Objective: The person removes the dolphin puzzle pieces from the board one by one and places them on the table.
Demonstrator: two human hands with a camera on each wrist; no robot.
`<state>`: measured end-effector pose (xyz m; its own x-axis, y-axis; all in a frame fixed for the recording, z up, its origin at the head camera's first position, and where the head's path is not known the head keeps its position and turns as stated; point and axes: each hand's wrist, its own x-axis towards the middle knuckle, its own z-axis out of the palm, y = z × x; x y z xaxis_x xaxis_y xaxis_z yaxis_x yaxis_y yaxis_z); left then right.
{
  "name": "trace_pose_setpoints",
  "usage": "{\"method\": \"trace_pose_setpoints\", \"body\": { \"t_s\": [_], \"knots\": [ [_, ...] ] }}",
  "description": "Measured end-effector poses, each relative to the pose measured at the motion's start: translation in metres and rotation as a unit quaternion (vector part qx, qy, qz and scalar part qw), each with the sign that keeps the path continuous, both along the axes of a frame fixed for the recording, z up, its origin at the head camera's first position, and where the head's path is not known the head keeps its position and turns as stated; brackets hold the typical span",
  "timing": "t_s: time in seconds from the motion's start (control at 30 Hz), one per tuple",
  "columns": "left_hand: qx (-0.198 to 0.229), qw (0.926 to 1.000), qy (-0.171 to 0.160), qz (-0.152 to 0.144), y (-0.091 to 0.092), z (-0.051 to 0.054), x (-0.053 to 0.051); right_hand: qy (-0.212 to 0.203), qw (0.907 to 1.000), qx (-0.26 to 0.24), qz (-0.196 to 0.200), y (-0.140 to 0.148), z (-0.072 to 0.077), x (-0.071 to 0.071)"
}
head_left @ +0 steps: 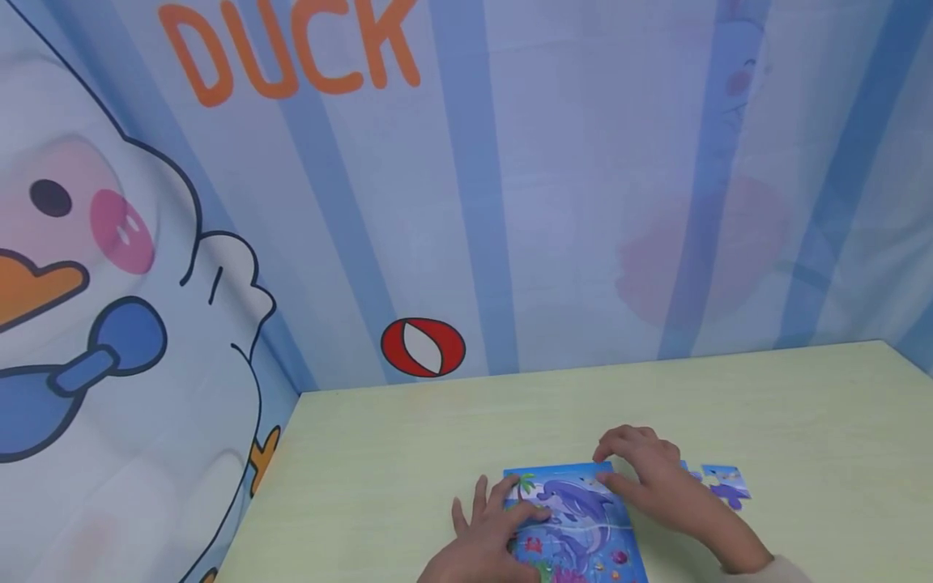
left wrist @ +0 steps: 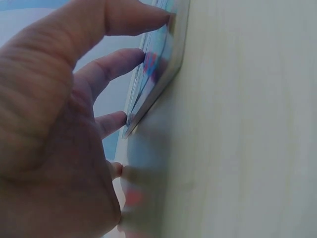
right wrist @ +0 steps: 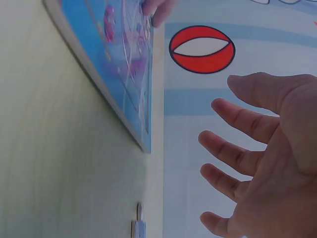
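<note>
A dolphin jigsaw puzzle (head_left: 608, 530) in a flat blue board lies near the table's front edge. Over its left side my left hand (head_left: 481, 538) spreads its fingers, and in the left wrist view the thumb and some fingertips touch the board's surface (left wrist: 161, 54). Above the upper right corner of the puzzle hovers my right hand (head_left: 659, 482), fingers apart and slightly bent. The right wrist view shows nothing between the fingers of that hand (right wrist: 267, 148). Just right of it lie loose puzzle pieces (head_left: 729, 479), partly hidden behind the hand.
The pale wooden table (head_left: 408, 453) extends to both sides and behind the puzzle. A fabric backdrop (head_left: 568, 202) with blue stripes hangs along the back edge, carrying a printed duck (head_left: 168, 389) at left and a red ball print (head_left: 452, 344).
</note>
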<state>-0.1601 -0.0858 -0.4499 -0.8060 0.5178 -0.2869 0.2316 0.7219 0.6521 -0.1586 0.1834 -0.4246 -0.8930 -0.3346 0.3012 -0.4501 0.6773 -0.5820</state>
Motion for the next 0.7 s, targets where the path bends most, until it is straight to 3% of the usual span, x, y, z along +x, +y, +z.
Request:
{"method": "trace_pose_setpoints", "body": {
  "t_s": [0.53, 0.7],
  "knots": [
    [0.001, 1.0, 0.004, -0.006, -0.003, 0.001, -0.001, -0.014, 0.9989, 0.008, 0.044, -0.032, -0.006, 0.001],
    [-0.001, 0.9999, 0.011, -0.011, -0.004, 0.0, -0.001, -0.046, 0.9967, 0.008, 0.066, -0.041, -0.007, -0.001]
  ]
}}
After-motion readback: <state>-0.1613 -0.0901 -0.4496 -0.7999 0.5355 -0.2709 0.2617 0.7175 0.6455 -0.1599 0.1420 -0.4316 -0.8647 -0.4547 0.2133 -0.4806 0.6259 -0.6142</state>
